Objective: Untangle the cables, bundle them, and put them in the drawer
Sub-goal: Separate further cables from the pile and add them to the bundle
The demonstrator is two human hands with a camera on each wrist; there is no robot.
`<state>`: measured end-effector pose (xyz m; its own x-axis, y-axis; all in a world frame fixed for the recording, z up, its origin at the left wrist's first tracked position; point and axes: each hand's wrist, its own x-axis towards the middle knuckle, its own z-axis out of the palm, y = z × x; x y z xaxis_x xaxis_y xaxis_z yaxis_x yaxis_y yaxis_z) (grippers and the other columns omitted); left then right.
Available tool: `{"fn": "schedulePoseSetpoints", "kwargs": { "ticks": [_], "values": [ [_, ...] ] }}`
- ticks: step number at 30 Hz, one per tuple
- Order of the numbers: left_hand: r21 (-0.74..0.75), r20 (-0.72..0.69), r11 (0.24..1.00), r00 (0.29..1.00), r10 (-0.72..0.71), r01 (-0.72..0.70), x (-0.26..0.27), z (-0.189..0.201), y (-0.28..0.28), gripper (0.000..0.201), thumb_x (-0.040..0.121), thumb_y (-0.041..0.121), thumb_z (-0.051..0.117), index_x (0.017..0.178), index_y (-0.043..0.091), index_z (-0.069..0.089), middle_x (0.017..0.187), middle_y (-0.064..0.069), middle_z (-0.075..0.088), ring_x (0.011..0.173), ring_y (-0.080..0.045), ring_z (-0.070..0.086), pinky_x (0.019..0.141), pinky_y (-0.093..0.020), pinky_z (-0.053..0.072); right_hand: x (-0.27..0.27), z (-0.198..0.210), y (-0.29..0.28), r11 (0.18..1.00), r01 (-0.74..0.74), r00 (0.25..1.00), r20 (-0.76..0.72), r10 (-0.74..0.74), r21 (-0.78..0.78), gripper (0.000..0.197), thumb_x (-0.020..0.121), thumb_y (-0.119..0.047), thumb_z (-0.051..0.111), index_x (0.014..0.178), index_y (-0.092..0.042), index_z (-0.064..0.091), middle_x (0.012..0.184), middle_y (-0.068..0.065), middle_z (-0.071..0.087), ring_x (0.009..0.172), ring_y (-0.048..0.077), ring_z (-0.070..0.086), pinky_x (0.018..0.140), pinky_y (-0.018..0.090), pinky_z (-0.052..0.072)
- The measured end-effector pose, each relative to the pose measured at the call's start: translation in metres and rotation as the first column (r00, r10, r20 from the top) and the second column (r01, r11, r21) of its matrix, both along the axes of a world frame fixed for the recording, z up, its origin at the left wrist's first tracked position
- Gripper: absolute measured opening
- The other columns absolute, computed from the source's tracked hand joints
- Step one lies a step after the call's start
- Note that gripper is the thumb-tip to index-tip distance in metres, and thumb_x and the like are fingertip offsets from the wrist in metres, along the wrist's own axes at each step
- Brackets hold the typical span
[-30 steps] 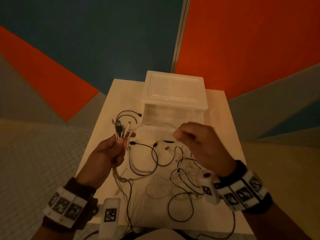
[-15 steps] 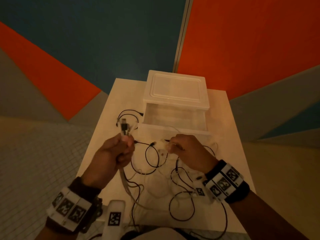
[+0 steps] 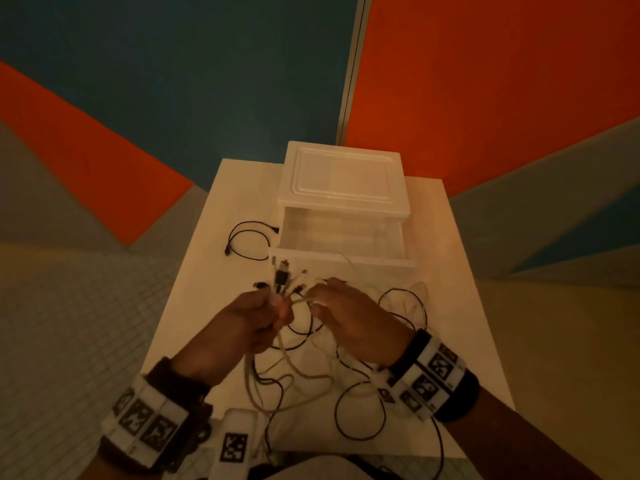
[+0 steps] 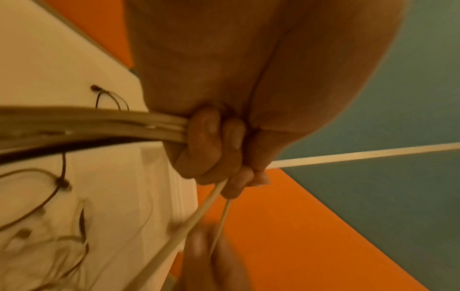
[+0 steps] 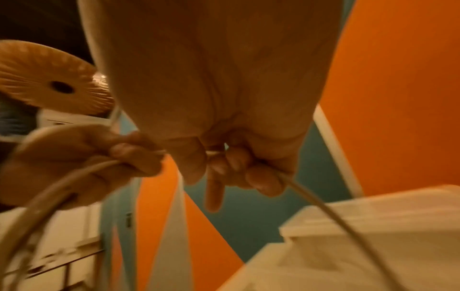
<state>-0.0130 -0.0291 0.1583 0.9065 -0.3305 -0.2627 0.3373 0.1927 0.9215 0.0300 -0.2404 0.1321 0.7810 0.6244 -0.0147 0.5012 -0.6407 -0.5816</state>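
Observation:
My left hand (image 3: 258,317) grips a bunch of cable ends (image 3: 284,277), black and white, whose plugs fan upward from the fist; in the left wrist view the fingers (image 4: 211,145) curl round the white cables (image 4: 94,124). Close on its right, my right hand (image 3: 341,306) pinches a white cable (image 5: 323,206) that runs between both hands. Loose black and white cables (image 3: 360,403) lie tangled on the table below the hands. The white drawer unit (image 3: 343,178) stands behind, its drawer (image 3: 341,237) pulled open and holding nothing.
A single black cable loop (image 3: 247,239) lies on the white table (image 3: 207,271) left of the drawer. Table edges fall off to tiled floor on the left and right. Orange and blue walls stand behind.
My right hand has moved left and up to meet the left hand. More cable ends now stick out of the left fist. The tangle on the table has shifted.

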Motion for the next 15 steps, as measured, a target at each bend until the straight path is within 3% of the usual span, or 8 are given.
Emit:
{"fn": "schedulePoseSetpoints", "kwargs": {
  "ticks": [3,6,9,11,13,15],
  "values": [
    [-0.076,-0.013,0.978,0.981,0.194,-0.195,0.001,0.000,0.036,0.014,0.086,0.005,0.051,0.074,0.009,0.055,0.068,-0.002,0.052,0.043,-0.001,0.029,0.038,-0.012,0.028,0.020,-0.015,-0.048,0.991,0.127,0.989,-0.077,-0.124,0.032,0.024,0.100,-0.032,0.037,0.081,-0.027,0.053,0.084,-0.004,0.050,0.078,0.018,0.052,0.074,0.035,0.044],
    [-0.094,0.012,0.956,0.960,0.281,-0.279,0.000,-0.002,0.069,0.024,0.090,0.004,0.038,0.072,0.009,0.054,0.068,-0.003,0.047,0.043,-0.003,0.024,0.037,-0.013,0.026,0.037,-0.045,-0.103,0.959,0.270,0.958,-0.071,-0.276,-0.089,0.030,0.096,-0.042,0.035,0.076,-0.025,0.049,0.080,-0.004,0.044,0.078,0.022,0.052,0.072,0.034,0.045],
    [-0.065,0.040,0.950,0.950,0.309,-0.306,-0.005,-0.006,0.083,0.028,0.092,0.002,0.035,0.074,0.010,0.055,0.069,-0.001,0.048,0.045,-0.003,0.024,0.039,-0.014,0.023,0.046,-0.067,-0.136,0.868,0.417,0.904,0.021,-0.427,-0.271,0.034,0.092,-0.044,0.036,0.083,-0.022,0.059,0.089,-0.003,0.040,0.086,0.025,0.048,0.080,0.044,0.046],
    [-0.018,0.071,0.961,0.959,0.275,-0.275,-0.007,-0.007,0.082,0.028,0.091,0.004,0.038,0.073,0.013,0.058,0.069,-0.001,0.049,0.045,-0.003,0.025,0.040,-0.016,0.022,0.048,-0.071,-0.146,0.815,0.481,0.872,0.077,-0.484,-0.323,0.024,0.098,-0.031,0.044,0.093,-0.016,0.063,0.091,0.001,0.037,0.089,0.026,0.044,0.079,0.038,0.041],
    [0.102,0.099,0.963,0.966,0.240,-0.250,-0.009,-0.009,0.077,0.027,0.092,0.011,0.046,0.071,0.015,0.062,0.068,-0.005,0.048,0.045,-0.006,0.025,0.041,-0.018,0.020,0.045,-0.058,-0.143,0.865,0.448,0.892,0.044,-0.451,-0.227,0.023,0.101,-0.023,0.043,0.087,-0.016,0.060,0.086,-0.001,0.041,0.084,0.022,0.046,0.073,0.030,0.034],
    [0.246,0.117,0.936,0.966,0.230,-0.252,-0.010,-0.011,0.070,0.021,0.092,0.023,0.055,0.079,0.014,0.069,0.063,-0.008,0.039,0.045,-0.008,0.026,0.042,-0.019,0.020,0.040,-0.030,-0.132,0.907,0.409,0.907,-0.153,-0.392,0.103,0.028,0.102,-0.012,0.042,0.077,-0.017,0.052,0.075,-0.009,0.047,0.071,0.011,0.047,0.066,0.024,0.034]
  ]
}}
